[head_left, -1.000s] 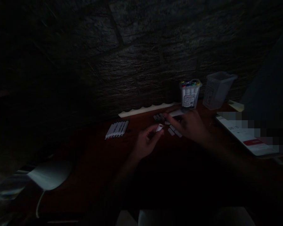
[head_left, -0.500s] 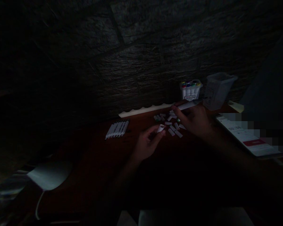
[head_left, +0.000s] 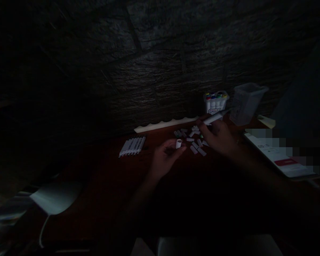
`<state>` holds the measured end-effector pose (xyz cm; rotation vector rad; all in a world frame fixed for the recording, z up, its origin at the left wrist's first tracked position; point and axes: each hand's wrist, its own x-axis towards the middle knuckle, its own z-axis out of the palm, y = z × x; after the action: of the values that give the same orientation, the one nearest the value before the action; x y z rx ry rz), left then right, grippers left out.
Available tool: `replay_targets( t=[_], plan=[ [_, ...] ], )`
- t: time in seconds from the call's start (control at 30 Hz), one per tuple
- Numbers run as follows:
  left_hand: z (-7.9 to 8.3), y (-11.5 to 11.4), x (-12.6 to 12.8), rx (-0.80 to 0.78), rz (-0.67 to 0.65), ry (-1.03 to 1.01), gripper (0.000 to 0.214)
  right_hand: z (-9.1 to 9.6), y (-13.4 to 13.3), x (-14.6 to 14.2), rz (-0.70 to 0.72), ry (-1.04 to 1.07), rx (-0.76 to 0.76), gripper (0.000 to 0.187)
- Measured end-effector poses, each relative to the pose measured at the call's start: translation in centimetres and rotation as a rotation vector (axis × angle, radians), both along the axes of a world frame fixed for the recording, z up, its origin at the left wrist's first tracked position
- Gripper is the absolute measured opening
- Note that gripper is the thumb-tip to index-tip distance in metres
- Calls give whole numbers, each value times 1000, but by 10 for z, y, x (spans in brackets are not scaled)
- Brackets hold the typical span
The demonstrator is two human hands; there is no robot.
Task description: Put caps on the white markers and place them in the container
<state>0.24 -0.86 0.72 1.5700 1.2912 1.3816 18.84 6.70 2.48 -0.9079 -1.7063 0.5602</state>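
Nearest to me, the left hand (head_left: 164,158) pinches a small white cap (head_left: 178,143) above the table (head_left: 106,181), open end up; with only the fingertips around it, it could slip if squeezed off-centre. Off to that hand's left, a row of markers (head_left: 133,145) lies side by side and could roll if a sleeve caught it. Just past its fingertips are loose caps (head_left: 201,152), easily scattered by a knuckle or mixed up in this gloom. Beyond, the right hand (head_left: 218,137) is closed around a marker (head_left: 213,118), slanting up; I can't tell whether its tip is bare. Swung farther, it might knock the filled tub (head_left: 216,103) right behind that hand.
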Motion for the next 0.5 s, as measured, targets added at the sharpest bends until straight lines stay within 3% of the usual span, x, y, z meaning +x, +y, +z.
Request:
replay_targets(
  t=[0.17,0.5],
  plan=[
    [1,3,-2,-113,-31,-173,34,-2,5,2,76,-20,-100,31],
    [0,9,-11,-156,-120,-377,32,-1,4,2,289,-5,-206,34]
  ],
)
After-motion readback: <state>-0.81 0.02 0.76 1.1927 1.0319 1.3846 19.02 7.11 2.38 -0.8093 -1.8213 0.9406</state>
